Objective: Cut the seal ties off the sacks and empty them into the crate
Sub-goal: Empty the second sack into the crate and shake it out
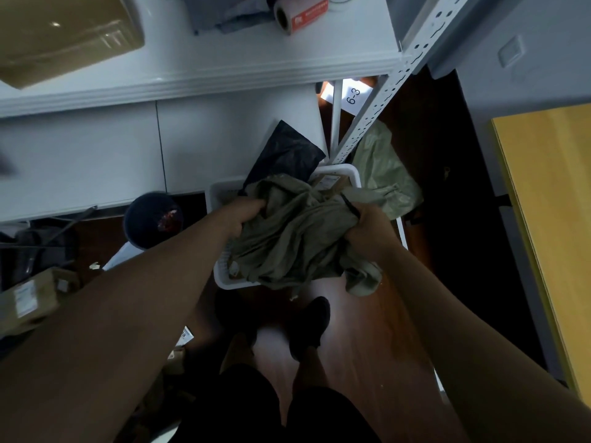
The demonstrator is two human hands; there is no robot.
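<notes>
While bunched between both hands [246, 215], sack [294, 238], over crate [224, 282]

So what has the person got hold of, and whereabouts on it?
Both hands grip the olive-green sack over the white crate: left hand bunches its left edge, right hand its right.

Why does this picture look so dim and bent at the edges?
Head view: the wide lens bows the shelf edge; light is low, the floor shows a pale sheen; the sack in both hands reads soft, the far left edge smeared.
</notes>
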